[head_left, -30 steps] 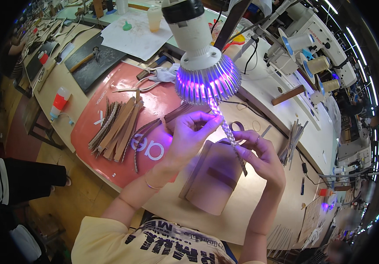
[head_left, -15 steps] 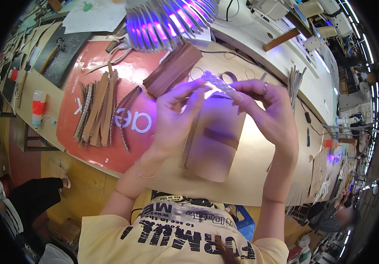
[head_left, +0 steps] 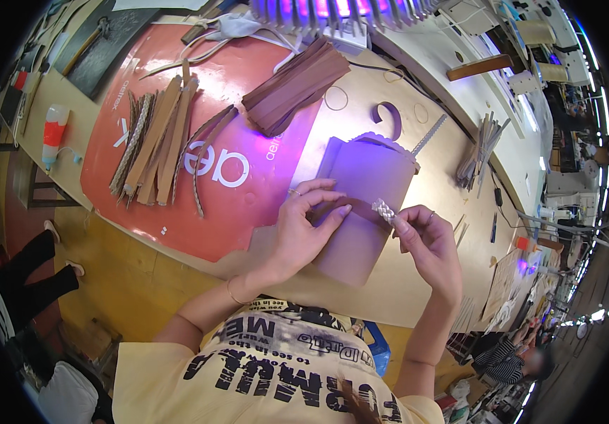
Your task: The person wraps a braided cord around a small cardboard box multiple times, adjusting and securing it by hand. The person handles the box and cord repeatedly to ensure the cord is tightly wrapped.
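Note:
A curved tan cardboard piece (head_left: 361, 251) lies in front of me, with a dark brown strap (head_left: 361, 210) across it. On its left part rests my left hand (head_left: 304, 230), thumb and fingers closed around the strap's near end. My right hand (head_left: 428, 244), at the piece's right edge, pinches a short pale braided strip (head_left: 383, 210) between thumb and fingers. The strip's free end points up and left, over the strap. Whether it touches the strap, I cannot tell.
A finned lamp (head_left: 340, 14) glows purple at the far side. Brown leather strips (head_left: 294, 85) and a bundle of tan and braided strips (head_left: 156, 141) lie on the red sheet (head_left: 227, 230). A red-and-white bottle (head_left: 54, 134) stands left; thin strips (head_left: 481, 152) lie right.
Both hands have come down toward me from beneath the lamp, with the braided strip in my right hand. My left hand has moved onto the strap. The view has shifted.

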Action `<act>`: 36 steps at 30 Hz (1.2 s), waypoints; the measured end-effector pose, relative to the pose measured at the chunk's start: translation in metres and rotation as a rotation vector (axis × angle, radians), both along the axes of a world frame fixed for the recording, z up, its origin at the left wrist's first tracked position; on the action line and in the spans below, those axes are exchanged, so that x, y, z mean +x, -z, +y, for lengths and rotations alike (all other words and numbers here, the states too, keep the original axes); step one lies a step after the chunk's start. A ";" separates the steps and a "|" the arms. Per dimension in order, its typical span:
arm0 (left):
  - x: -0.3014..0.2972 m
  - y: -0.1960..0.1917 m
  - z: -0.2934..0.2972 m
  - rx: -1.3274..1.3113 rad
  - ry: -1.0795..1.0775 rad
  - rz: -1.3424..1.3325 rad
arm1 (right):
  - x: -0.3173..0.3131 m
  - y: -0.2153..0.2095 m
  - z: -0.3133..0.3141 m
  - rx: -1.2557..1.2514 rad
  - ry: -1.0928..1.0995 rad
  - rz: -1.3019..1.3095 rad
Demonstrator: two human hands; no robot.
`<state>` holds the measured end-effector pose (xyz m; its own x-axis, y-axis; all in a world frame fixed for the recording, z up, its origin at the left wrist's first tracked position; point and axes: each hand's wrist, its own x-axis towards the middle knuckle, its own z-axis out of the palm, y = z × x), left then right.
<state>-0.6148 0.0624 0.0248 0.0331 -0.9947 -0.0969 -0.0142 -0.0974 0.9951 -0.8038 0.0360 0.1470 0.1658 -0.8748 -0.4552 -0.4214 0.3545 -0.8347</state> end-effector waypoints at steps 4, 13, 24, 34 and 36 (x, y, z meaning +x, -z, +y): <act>0.005 -0.003 -0.005 0.192 -0.019 0.412 | 0.013 0.007 -0.002 -0.062 -0.007 -0.015; 0.019 -0.017 -0.011 0.325 0.040 0.716 | 0.032 0.010 -0.008 -0.121 -0.051 0.088; 0.020 -0.023 -0.008 0.275 0.033 0.720 | 0.050 0.012 -0.004 -0.198 -0.057 0.202; 0.020 -0.023 -0.007 0.272 0.027 0.701 | 0.050 0.013 -0.004 -0.189 -0.037 0.224; 0.020 -0.023 -0.007 0.270 0.045 0.686 | 0.050 0.013 -0.004 -0.189 -0.026 0.216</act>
